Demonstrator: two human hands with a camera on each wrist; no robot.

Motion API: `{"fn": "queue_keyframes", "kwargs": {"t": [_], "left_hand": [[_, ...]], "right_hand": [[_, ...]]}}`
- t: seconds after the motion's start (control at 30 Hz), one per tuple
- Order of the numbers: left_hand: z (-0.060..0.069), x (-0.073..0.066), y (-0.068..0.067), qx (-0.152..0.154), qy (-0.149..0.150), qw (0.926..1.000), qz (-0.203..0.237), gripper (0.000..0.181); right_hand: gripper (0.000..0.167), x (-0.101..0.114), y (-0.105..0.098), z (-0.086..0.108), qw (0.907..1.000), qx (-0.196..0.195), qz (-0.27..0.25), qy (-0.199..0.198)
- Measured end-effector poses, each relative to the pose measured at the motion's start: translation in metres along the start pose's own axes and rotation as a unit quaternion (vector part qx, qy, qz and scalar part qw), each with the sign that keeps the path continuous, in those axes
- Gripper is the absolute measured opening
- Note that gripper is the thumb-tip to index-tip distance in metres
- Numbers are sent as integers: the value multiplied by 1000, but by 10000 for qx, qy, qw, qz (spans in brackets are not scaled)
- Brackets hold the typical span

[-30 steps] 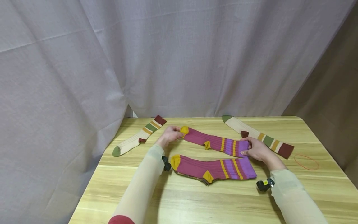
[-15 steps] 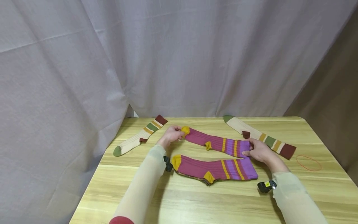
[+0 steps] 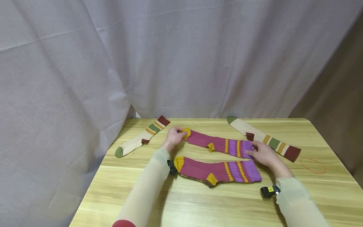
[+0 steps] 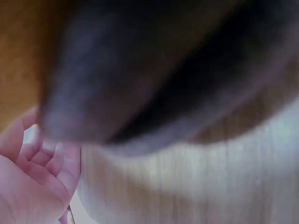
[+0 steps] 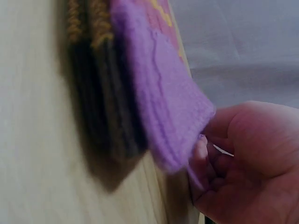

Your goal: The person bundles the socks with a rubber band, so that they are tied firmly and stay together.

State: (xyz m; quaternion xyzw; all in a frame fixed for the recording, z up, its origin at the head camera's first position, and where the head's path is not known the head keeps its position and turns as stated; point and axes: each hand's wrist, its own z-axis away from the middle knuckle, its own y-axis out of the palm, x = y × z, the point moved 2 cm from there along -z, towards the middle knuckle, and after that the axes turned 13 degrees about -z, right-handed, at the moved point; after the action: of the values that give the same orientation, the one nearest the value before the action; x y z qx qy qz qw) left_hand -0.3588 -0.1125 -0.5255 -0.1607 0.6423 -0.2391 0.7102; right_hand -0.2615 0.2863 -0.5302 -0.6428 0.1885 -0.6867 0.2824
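The far pink sock (image 3: pixel 202 139) stretched over the surface (image 3: pixel 204 208), just past the near pink sock (image 3: pixel 199 169). The left hand (image 3: pixel 174 136) pinched its yellow toe (image 3: pixel 186 131), the right hand (image 3: pixel 264 154) its purple top (image 3: pixel 247 145). It looked soft, light and floppy, best held at both ends.

Wood tbl (image 3: pixel 105 186) w/ 2 cream socks (image 3: pixel 143 136) (image 3: pixel 261 136) (striped), sock stack (image 3: pixel 198 168), red loop (image 3: pixel 316 173)

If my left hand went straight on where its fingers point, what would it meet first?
Probably the upper magenta sock: its mustard toe lies at your left hand, apparently pinched there.
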Motion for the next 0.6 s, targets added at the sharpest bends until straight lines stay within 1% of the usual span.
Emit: {"fn": "queue_keyframes", "kwargs": {"t": [0.13, 0.3, 0.4, 0.5, 0.6], "left_hand": [[0, 0, -2, -117, 66, 9999, -90, 20], [0, 2, -5, -179, 151, 9997, -39, 21], [3, 2, -9, -141, 222, 9996, 82, 21], [8, 2, -14, -102, 297, 9993, 196, 23], [12, 2, -16, -128, 404, 9986, 302, 24]], "right_hand": [[68, 1, 0, 1, 9999, 52, -110, 94], [65, -4, -1, 0, 9970, -35, -756, 156], [65, -7, -1, -2, 9942, -67, -1067, 111], [68, -8, -2, -3, 9930, -73, -1171, 127], [72, -7, -3, -2, 9916, -79, -1275, 181]]}}
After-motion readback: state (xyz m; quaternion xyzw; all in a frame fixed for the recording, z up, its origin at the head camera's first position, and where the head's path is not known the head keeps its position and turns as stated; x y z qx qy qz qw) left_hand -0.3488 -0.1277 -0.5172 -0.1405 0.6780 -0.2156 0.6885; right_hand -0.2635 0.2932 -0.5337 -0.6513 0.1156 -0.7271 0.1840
